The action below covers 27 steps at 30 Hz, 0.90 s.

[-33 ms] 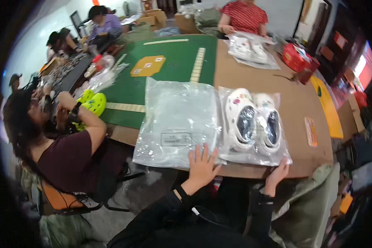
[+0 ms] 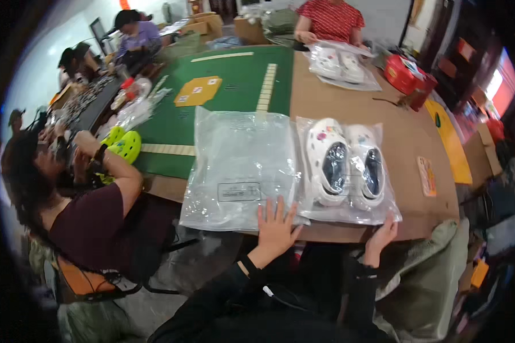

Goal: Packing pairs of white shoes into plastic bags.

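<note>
Two white clogs with dark insoles and small coloured charms lie side by side inside a clear plastic bag. My right hand has its fingers closed at the near right corner of this bag. To the left lies a flat clear plastic bag with a printed box on it and no shoes inside. My left hand rests on its near right corner, fingers spread and flat, holding nothing. The two bags lie edge to edge at the table's near side.
The table has brown board and a green mat with yellow card on it. An orange-white packet and red bag are at right. A co-worker sits left by yellow-green clogs; another person handles bagged clogs opposite.
The whole view has shifted slightly, so things sit a little further left and higher. Both hands keep their places on the bags.
</note>
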Each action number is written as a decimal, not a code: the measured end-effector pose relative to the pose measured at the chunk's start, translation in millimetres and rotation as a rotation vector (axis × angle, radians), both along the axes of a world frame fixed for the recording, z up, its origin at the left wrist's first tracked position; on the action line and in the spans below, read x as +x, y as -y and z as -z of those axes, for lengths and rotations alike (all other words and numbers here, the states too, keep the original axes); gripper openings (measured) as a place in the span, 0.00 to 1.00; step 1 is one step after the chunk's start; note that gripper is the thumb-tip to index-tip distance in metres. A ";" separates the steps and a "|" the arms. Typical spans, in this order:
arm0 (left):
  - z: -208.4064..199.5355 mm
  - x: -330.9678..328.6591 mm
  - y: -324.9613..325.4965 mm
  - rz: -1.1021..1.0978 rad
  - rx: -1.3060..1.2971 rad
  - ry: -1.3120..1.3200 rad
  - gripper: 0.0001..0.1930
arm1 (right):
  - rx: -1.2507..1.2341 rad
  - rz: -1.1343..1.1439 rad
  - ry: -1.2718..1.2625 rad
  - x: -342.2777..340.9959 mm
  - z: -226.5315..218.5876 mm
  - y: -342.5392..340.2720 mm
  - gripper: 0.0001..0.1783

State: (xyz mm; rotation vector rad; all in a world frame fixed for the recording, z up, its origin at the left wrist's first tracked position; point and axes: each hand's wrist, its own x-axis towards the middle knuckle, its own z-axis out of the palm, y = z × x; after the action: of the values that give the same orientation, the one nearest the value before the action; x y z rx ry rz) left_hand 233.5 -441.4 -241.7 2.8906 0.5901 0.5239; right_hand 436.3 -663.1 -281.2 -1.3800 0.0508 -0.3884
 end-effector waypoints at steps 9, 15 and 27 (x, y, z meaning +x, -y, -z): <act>7.3 -0.8 -0.5 0.035 0.057 -0.018 0.33 | -0.181 -0.041 -0.046 -23.0 -20.2 -15.3 0.18; -3.2 -1.2 0.8 0.036 0.057 -0.097 0.35 | 0.117 -0.072 -0.043 -19.7 -22.5 -12.8 0.18; -31.9 5.3 33.5 0.556 -0.809 0.513 0.08 | 0.103 -0.294 -0.189 -61.6 -50.5 -38.1 0.11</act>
State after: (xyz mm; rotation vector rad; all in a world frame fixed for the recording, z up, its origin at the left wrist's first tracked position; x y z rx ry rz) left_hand 238.8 -474.9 -209.9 1.9137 -0.0901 0.6886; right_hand 374.7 -625.1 -230.8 -1.2955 0.0226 -0.0094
